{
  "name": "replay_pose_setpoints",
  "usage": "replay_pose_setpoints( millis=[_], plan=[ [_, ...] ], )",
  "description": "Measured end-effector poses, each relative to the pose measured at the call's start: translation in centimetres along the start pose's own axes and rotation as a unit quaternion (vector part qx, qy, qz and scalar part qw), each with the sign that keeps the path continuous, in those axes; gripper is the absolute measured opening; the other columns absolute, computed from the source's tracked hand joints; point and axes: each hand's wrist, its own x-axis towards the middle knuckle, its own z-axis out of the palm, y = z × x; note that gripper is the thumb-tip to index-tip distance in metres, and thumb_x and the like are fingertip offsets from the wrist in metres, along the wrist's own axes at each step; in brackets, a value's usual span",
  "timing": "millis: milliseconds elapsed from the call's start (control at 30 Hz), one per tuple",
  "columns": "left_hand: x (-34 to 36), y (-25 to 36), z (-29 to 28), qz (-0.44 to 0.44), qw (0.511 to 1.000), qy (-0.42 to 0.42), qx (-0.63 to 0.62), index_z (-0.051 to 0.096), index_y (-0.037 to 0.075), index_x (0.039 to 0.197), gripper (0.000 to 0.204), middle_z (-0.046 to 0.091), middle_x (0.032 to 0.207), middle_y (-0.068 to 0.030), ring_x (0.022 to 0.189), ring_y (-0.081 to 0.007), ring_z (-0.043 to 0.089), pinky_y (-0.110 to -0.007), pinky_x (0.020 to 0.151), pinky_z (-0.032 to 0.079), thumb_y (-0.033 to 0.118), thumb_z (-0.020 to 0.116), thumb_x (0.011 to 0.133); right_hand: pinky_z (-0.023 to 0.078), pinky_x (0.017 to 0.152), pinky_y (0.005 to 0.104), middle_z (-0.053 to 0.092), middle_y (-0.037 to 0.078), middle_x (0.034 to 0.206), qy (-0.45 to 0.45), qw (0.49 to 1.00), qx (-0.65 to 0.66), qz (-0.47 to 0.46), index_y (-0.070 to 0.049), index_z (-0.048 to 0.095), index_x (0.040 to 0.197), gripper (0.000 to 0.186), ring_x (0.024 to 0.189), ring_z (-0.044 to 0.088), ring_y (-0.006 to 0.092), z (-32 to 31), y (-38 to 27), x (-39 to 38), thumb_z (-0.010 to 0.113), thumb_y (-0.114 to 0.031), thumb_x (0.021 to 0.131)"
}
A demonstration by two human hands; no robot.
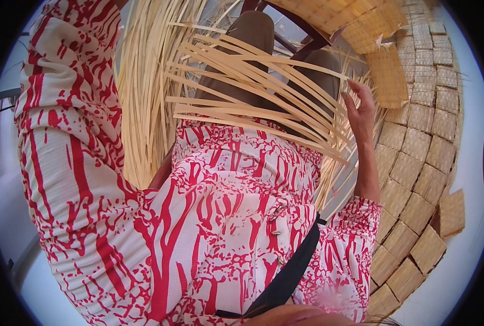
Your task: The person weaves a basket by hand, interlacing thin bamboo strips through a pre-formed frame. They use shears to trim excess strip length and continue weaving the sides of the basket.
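Note:
Several long, flat, pale strips, like split bamboo or cane [253, 81], lie loosely across my lap, crossing at shallow angles. At their right ends is my right hand [360, 106], its thumb and fingers curved and apart with a gap between them. The tip of one upper strip reaches its fingertips, and nothing is gripped in it. My left arm [73, 136], in a red-and-white sleeve, stretches up to the top left edge, where a sliver of skin shows. The left hand itself lies outside the picture.
A thick bundle of long pale strips [144, 92] hangs at my left. On my right, many small woven square pieces [421, 157] stand in curved rows, one loose square [451, 213] beside them. A larger woven panel [356, 24] and a dark red frame [307, 43] are ahead.

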Motion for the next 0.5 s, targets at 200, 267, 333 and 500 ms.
replay_pose_setpoints(
  millis=[200,267,333,500],
  plan=[
    [-0.3,-0.8,-0.1,-0.001,1.0,0.012,-0.004,0.073,0.008,0.105,0.025,0.071,0.093,-0.0106,0.08,-0.019,0.065,-0.035,0.071,0.053,0.026,0.061,0.093,0.043,0.099,0.041,0.061,0.012,0.125,-0.082,0.986,-0.115,-0.089,-0.016,0.063,0.126,0.043,0.115,0.056,0.0331,1.0,2.3,4.0,0.069,-0.009,0.084],
    [-0.4,-1.4,0.0,0.001,1.0,0.019,-0.01,0.072,0.008,0.105,0.025,0.071,0.093,-0.0105,0.081,-0.0192,0.065,-0.035,0.071,0.053,0.026,0.06,0.093,0.043,0.097,0.0417,0.063,0.01,0.12,-0.08,0.988,-0.098,-0.087,-0.015,0.067,0.114,0.03,0.112,0.057,0.0331,2.0,2.3,4.3,0.069,-0.01,0.084],
    [-0.5,-1.9,0.1,0.006,1.0,0.026,-0.013,0.072,0.008,0.106,0.025,0.071,0.094,-0.0104,0.081,-0.0194,0.065,-0.035,0.072,0.053,0.026,0.06,0.094,0.043,0.096,0.0421,0.064,0.008,0.116,-0.072,0.991,-0.085,-0.074,-0.011,0.067,0.105,0.021,0.111,0.057,0.0327,2.4,2.6,4.4,0.069,-0.009,0.084],
    [-0.6,-2.6,-0.2,0.006,0.999,0.041,-0.029,0.072,0.008,0.106,0.025,0.071,0.095,-0.0102,0.082,-0.0199,0.065,-0.036,0.072,0.053,0.026,0.06,0.094,0.046,0.085,0.0344,0.063,0.007,0.092,-0.114,0.993,-0.003,-0.004,-0.005,0.061,0.093,0.009,0.092,0.059,0.0227,1.0,2.2,4.4,0.066,-0.004,0.087]
  ],
)
